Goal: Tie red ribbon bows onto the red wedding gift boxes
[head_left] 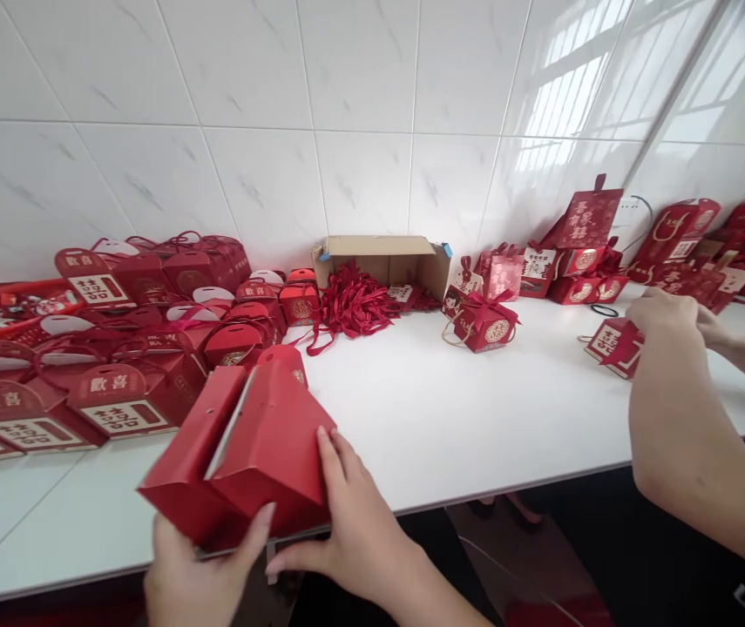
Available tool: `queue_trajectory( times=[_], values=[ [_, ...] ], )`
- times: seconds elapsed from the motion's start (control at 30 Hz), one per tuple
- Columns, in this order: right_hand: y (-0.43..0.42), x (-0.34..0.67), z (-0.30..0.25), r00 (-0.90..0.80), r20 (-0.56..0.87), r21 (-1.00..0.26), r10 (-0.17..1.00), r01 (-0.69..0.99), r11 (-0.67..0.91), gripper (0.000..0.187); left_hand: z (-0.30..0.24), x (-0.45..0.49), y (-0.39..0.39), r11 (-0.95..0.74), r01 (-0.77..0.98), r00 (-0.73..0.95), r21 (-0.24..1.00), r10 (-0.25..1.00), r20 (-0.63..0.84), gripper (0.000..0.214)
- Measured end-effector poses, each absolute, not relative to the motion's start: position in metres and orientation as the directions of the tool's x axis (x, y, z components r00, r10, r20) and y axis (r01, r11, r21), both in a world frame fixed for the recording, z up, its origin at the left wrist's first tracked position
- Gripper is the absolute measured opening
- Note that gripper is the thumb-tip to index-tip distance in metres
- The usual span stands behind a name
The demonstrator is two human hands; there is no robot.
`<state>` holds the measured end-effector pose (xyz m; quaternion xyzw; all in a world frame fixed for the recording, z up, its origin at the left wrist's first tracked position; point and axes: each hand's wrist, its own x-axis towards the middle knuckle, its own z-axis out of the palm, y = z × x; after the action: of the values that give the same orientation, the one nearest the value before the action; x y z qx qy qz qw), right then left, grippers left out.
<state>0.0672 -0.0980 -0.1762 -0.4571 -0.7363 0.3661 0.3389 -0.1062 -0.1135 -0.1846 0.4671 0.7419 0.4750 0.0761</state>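
Observation:
In front of me, over the near table edge, my left hand (199, 575) and my right hand (359, 522) grip a red cardboard gift box (274, 435) from its lower sides. A gap with a pale edge splits its top. I cannot tell whether this is one box partly open or two side by side. My left thumb lies at the near face, with the other left fingers hidden. My right fingers press the right side. Behind the box, a smaller red box (298, 366) is partly covered.
Finished-looking red boxes with cord handles (127, 401) crowd the left. A carton (382, 248) at the wall holds red ribbons (357, 300). A ribbon-tied box (486, 322) stands mid-table. At right, a co-worker's hands (666, 309) handle another ribboned box (613, 347); more red packages (585, 218) stand behind.

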Motion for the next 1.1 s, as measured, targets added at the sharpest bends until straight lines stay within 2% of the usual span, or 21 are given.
queue_trajectory(
  times=[0.07, 0.13, 0.2, 0.23, 0.27, 0.33, 0.5, 0.57, 0.7, 0.77, 0.9, 1.0, 1.1],
  values=[
    [-0.104, 0.083, -0.185, -0.253, 0.184, -0.841, 0.950, 0.459, 0.286, 0.125, -0.186, -0.073, -0.121, 0.137, 0.601, -0.544, 0.787, 0.792, 0.277, 0.071],
    [-0.107, 0.108, -0.193, -0.167, 0.252, -0.823, 0.953, 0.481, 0.302, 0.119, -0.188, -0.046, -0.123, 0.043, 0.563, -0.437, 0.825, 0.863, 0.253, 0.072],
    [-0.105, 0.137, -0.198, -0.081, 0.307, -0.798, 0.948, 0.521, 0.303, 0.104, -0.190, -0.027, -0.120, -0.121, 0.516, -0.259, 0.848, 0.922, 0.289, 0.071],
    [-0.102, 0.151, -0.199, -0.022, 0.316, -0.790, 0.948, 0.548, 0.276, 0.089, -0.191, -0.020, -0.117, -0.200, 0.499, -0.172, 0.843, 0.931, 0.323, 0.069],
    [-0.096, 0.165, -0.199, 0.037, 0.328, -0.782, 0.944, 0.571, 0.249, 0.074, -0.190, -0.014, -0.112, -0.259, 0.496, -0.097, 0.829, 0.932, 0.350, 0.065],
    [-0.082, 0.186, -0.198, 0.072, 0.326, -0.782, 0.942, 0.580, 0.226, 0.056, -0.186, -0.008, -0.101, -0.301, 0.552, 0.020, 0.777, 0.937, 0.349, 0.058],
    [-0.045, 0.205, -0.185, 0.073, 0.315, -0.779, 0.946, 0.590, 0.214, 0.049, -0.163, -0.002, -0.061, -0.325, 0.730, 0.315, 0.601, 0.941, 0.126, 0.051],
    [-0.038, 0.204, -0.180, 0.104, 0.320, -0.761, 0.942, 0.620, 0.190, 0.057, -0.157, 0.002, -0.040, -0.351, 0.786, 0.351, 0.509, 0.931, 0.101, 0.050],
    [-0.039, 0.193, -0.175, 0.241, 0.353, -0.683, 0.904, 0.726, 0.074, 0.100, -0.157, 0.019, -0.004, -0.373, 0.852, 0.328, 0.368, 0.927, 0.181, 0.049],
    [-0.045, 0.186, -0.176, 0.264, 0.377, -0.677, 0.888, 0.733, 0.069, 0.106, -0.162, 0.027, 0.008, -0.376, 0.860, 0.318, 0.344, 0.924, 0.214, 0.045],
    [-0.056, 0.179, -0.183, 0.283, 0.384, -0.723, 0.879, 0.684, 0.096, 0.085, -0.171, 0.038, 0.023, -0.385, 0.876, 0.321, 0.291, 0.915, 0.244, 0.035],
    [-0.068, 0.177, -0.186, 0.331, 0.498, -0.690, 0.801, 0.711, 0.135, 0.059, -0.176, 0.042, 0.032, -0.411, 0.873, 0.348, 0.262, 0.902, 0.254, 0.033],
    [-0.080, 0.172, -0.187, 0.202, 0.503, -0.613, 0.840, 0.769, 0.182, 0.042, -0.179, 0.042, 0.039, -0.448, 0.856, 0.385, 0.257, 0.885, 0.261, 0.032]
  ],
)
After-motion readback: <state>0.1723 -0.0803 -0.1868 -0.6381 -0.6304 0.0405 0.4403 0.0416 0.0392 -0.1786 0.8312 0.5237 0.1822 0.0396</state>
